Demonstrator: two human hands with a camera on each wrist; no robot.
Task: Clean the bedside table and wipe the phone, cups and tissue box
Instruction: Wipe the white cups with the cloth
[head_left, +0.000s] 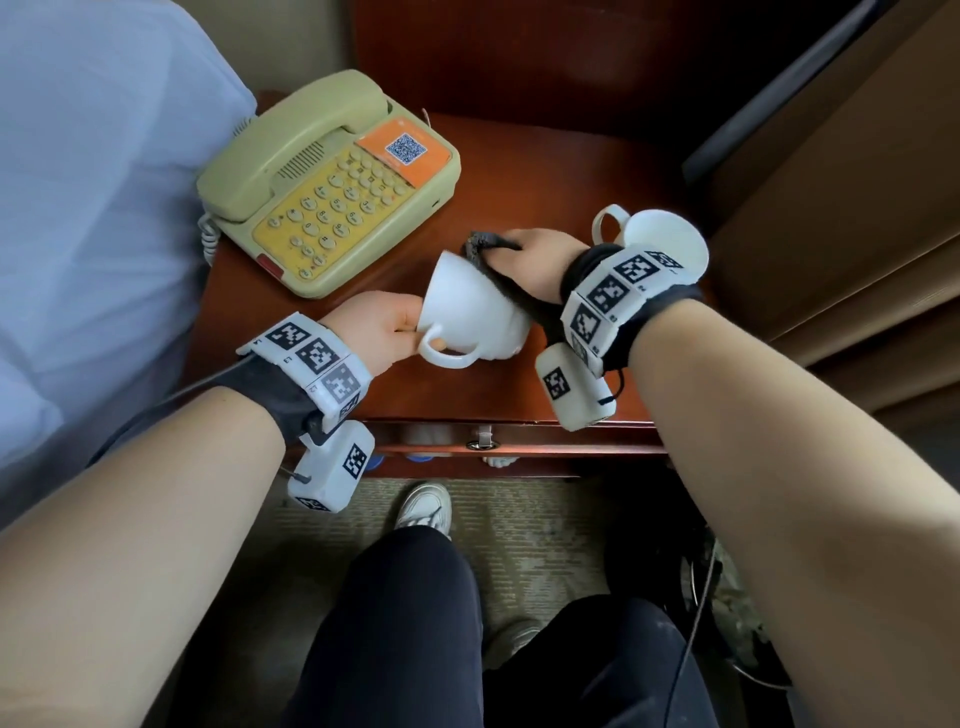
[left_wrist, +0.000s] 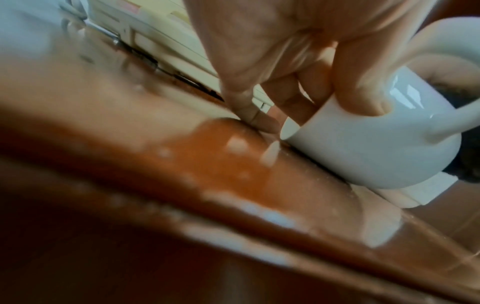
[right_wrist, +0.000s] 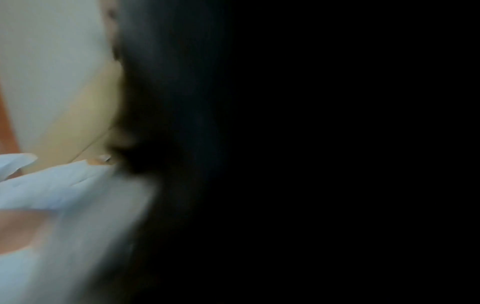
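White cup (head_left: 470, 312) at the left hand (head_left: 375, 332); dark grey cloth (head_left: 498, 260) in the right hand (head_left: 537, 260). Beyond the left hand, a pale yellow-green phone (head_left: 332, 176) with an orange label. Reddish-brown glossy bench (head_left: 519, 171). Black-and-white square-patterned wristbands (head_left: 613, 291).

The dark reddish wooden bedside table (head_left: 519, 166) carries a beige phone (head_left: 332, 182) and a white cup (head_left: 660, 236).

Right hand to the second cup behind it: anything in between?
Nothing stands between them on the table, but the right hand is busy: it holds the dark cloth against the tilted cup gripped by the left hand. The second cup lies just beyond the right wrist.
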